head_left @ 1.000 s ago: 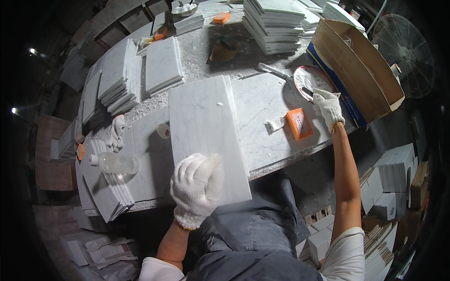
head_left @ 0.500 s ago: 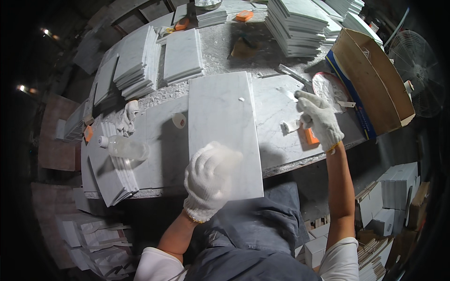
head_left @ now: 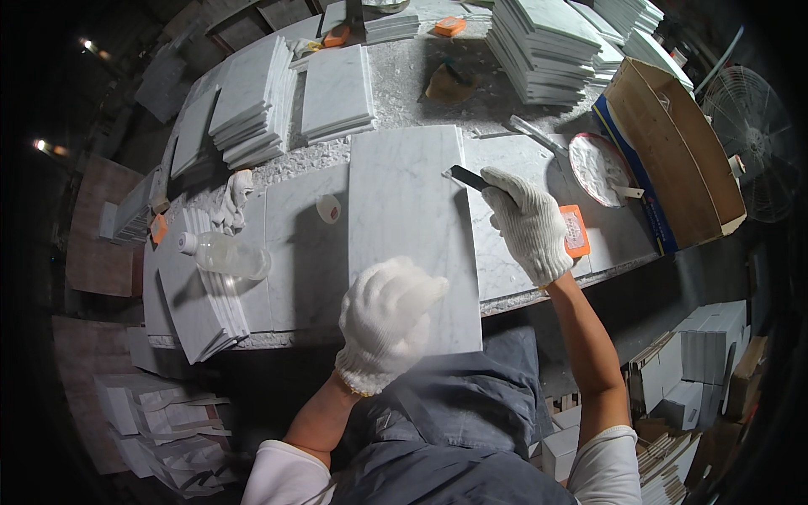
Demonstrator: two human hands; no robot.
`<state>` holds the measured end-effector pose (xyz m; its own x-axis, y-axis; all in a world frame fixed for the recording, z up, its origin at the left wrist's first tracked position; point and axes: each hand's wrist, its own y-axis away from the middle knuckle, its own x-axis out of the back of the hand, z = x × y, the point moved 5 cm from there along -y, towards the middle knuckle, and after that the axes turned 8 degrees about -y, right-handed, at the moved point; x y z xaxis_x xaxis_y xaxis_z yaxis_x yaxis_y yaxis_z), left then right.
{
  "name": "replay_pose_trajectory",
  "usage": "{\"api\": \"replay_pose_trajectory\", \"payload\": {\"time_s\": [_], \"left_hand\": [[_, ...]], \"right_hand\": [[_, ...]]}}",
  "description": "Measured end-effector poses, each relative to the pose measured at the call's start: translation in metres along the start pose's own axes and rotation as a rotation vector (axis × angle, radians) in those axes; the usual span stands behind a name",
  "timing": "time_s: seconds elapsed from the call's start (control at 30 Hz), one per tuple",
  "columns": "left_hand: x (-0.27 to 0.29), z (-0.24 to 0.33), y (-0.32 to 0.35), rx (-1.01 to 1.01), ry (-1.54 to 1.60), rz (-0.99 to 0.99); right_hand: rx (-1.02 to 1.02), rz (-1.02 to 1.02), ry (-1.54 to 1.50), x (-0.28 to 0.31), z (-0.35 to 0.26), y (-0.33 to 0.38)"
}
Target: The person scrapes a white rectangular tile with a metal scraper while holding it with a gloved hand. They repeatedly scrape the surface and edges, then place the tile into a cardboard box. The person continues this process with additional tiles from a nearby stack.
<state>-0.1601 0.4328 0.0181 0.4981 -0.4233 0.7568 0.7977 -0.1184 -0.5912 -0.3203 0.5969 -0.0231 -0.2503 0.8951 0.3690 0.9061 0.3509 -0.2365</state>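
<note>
A pale grey-veined marble tile [head_left: 404, 210] lies lengthwise before me, its near end overhanging the bench edge. Over its near part, my left hand [head_left: 383, 316] in a white knit glove has its fingers curled; anything inside them is hidden. My right hand [head_left: 530, 220], also gloved, grips a narrow dark scraper [head_left: 468, 177]. Its whitish tip is at the tile's upper right edge. An orange box [head_left: 575, 231] sits just beside the right wrist. Farther right is a bowl of white paste [head_left: 596, 164] with a pale flat stick [head_left: 628, 192] on its rim.
A clear bottle [head_left: 225, 257] lies across tiles at left, near a crumpled cloth [head_left: 233, 204]. Tile stacks [head_left: 251, 101] stand at back left, and a tall stack [head_left: 539, 55] at back right. An open cardboard box [head_left: 665, 143] and a fan [head_left: 749, 135] are at right.
My right hand has moved left from near the bowl to the tile's edge, the dark scraper now plainly visible in it. The bowl and orange box are uncovered. My left hand stays over the tile.
</note>
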Motion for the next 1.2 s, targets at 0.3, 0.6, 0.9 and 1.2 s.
{"api": "replay_pose_trajectory", "payload": {"time_s": [0.3,0.6,0.9,1.2], "left_hand": [[0.000,-0.007,0.009,0.047,0.042,0.064],[0.020,-0.078,0.040,0.565,0.161,0.337],[-0.035,-0.210,0.102,0.837,-0.063,0.292],[-0.077,-0.218,0.066,0.856,-0.480,0.159]], "right_hand": [[-0.417,0.124,-0.901,0.016,0.031,0.019],[-0.486,0.033,-1.103,0.018,0.045,0.040],[-0.496,-0.009,-0.654,0.024,0.031,0.031],[-0.086,-0.108,0.045,0.006,-0.024,0.003]]}}
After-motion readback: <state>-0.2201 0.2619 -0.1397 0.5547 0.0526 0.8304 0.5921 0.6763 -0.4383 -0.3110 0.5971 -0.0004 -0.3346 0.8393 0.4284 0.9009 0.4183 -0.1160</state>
